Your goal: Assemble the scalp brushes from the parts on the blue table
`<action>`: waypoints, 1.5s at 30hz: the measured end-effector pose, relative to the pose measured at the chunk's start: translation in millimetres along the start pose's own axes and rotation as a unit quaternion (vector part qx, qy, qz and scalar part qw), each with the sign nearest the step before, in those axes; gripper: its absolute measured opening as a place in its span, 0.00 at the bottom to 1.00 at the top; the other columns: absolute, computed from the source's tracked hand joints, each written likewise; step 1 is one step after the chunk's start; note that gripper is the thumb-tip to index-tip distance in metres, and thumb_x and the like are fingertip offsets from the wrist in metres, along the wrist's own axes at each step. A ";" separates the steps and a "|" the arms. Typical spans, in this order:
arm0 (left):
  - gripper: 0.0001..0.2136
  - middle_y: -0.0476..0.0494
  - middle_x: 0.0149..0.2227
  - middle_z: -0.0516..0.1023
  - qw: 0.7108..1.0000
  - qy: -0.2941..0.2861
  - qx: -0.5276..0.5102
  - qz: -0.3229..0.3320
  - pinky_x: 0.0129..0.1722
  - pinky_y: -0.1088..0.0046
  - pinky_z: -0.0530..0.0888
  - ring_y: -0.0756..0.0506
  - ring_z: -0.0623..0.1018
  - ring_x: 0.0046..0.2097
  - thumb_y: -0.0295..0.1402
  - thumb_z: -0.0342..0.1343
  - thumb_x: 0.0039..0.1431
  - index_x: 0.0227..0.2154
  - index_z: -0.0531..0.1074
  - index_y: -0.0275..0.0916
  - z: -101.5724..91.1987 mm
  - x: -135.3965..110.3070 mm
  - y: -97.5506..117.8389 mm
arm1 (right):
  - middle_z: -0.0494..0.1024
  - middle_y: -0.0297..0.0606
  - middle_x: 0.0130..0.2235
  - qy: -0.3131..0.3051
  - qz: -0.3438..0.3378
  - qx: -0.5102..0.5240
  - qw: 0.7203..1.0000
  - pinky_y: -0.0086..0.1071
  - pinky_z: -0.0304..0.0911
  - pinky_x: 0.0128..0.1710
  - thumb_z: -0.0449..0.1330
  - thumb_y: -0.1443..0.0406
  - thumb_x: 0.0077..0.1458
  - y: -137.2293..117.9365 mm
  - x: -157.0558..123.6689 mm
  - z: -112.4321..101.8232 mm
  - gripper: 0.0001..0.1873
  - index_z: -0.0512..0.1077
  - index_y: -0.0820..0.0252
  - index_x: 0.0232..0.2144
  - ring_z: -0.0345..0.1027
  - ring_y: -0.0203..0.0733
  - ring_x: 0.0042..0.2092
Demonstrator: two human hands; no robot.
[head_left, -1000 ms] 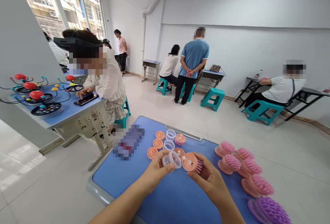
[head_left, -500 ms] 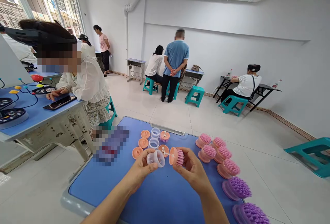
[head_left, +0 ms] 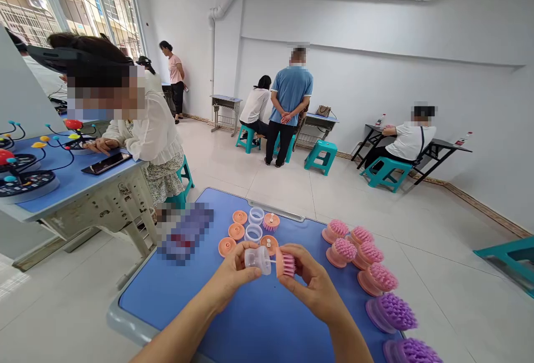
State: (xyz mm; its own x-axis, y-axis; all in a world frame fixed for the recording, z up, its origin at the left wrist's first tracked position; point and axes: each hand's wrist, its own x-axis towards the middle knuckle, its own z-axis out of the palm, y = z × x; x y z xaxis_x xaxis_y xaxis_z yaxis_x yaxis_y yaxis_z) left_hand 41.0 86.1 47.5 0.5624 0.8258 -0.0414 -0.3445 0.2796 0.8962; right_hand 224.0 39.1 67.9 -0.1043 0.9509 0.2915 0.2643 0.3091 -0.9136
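Clear plastic cup (head_left: 257, 260) now closer to pink silicone-bristled brush head (head_left: 286, 265). Left hand (head_left: 236, 274) pinches cup; right hand (head_left: 311, 279) pinches brush head; both fingers curled, above blue plastic board (head_left: 167, 302).

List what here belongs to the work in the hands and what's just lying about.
Belongs: left hand holding clear plastic cup; right hand holding pink bristle head; orange discs; clear cups; pink brushes; purple brushes.
Lying about: blurred-out item; phone.
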 end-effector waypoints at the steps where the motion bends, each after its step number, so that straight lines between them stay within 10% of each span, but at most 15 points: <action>1: 0.21 0.50 0.35 0.70 1.000 -0.001 0.007 -0.003 0.35 0.74 0.62 0.49 0.68 0.36 0.35 0.65 0.39 0.37 0.64 0.41 0.7 0.0 0.0 | 0.68 0.40 0.43 -0.009 0.000 -0.012 1.000 0.32 0.67 0.38 0.60 0.65 0.48 -0.7 0.1 0.9 0.17 0.67 0.53 0.44 0.66 0.43 0.41; 26: 0.17 0.45 0.38 0.73 0.958 0.037 0.270 0.086 0.39 0.69 0.66 0.44 0.71 0.39 0.28 0.61 0.41 0.38 0.67 0.38 3.9 -2.6 -7.0 | 0.75 0.38 0.38 -0.073 0.098 -0.060 0.991 0.35 0.67 0.35 0.57 0.61 0.51 0.0 2.0 7.1 0.17 0.65 0.57 0.45 0.70 0.42 0.36; 37: 0.17 0.51 0.20 0.67 0.984 0.004 0.168 -0.051 0.24 0.74 0.67 0.51 0.69 0.23 0.48 0.53 0.48 0.25 0.66 0.36 0.8 -1.4 -9.3 | 0.74 0.38 0.43 -0.069 0.030 -0.050 0.996 0.37 0.67 0.44 0.62 0.63 0.45 6.8 0.6 4.9 0.17 0.71 0.51 0.41 0.68 0.49 0.46; 45: 0.17 0.48 0.33 0.72 0.963 0.016 0.263 0.050 0.34 0.73 0.67 0.47 0.70 0.35 0.31 0.63 0.39 0.36 0.70 0.38 5.1 -6.1 -8.9 | 0.73 0.34 0.24 -0.084 0.133 -0.097 0.983 0.31 0.66 0.25 0.51 0.49 0.52 8.8 2.1 5.0 0.19 0.70 0.57 0.31 0.68 0.40 0.25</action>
State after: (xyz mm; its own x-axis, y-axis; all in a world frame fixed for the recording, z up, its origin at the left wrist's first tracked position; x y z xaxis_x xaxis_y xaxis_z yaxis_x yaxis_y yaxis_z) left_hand 44.4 76.1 42.0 0.5192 0.8532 0.0502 0.0372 -0.0812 0.9960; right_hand 221.2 43.7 59.0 -0.1589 0.9872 -0.0161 0.4794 0.0629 -0.8754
